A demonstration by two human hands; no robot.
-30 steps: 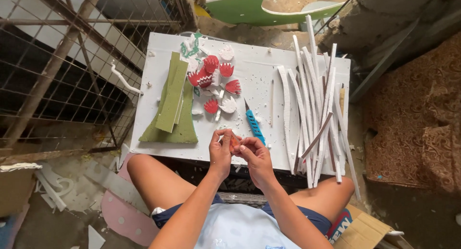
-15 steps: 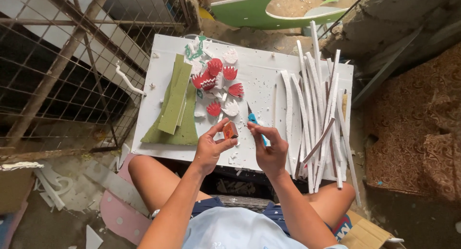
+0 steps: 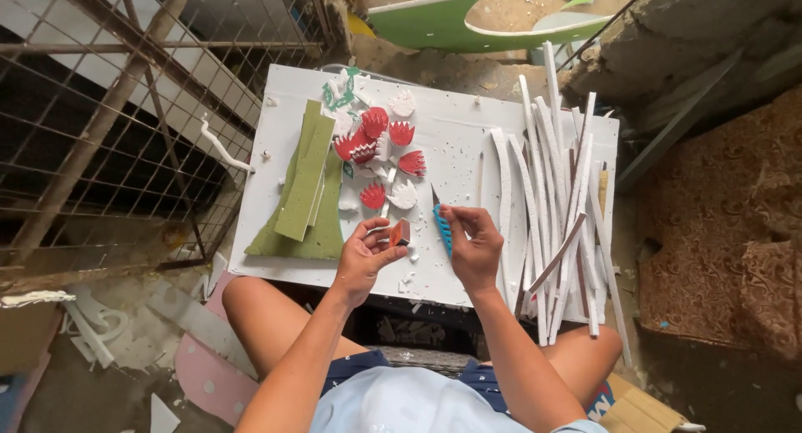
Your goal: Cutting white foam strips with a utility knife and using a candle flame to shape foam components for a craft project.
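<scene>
A small red foam piece [image 3: 399, 232] is pinched in the left hand [image 3: 363, 257] over the white table [image 3: 451, 140], and a fingertip could be cut if the blue knife [image 3: 440, 220], gripped by the right hand [image 3: 474, 247], slips

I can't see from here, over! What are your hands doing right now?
Left hand pinching small red foam piece. Right hand gripping blue cutter, blade beside the piece. Red and white cut-outs lie just beyond on white board.
</scene>
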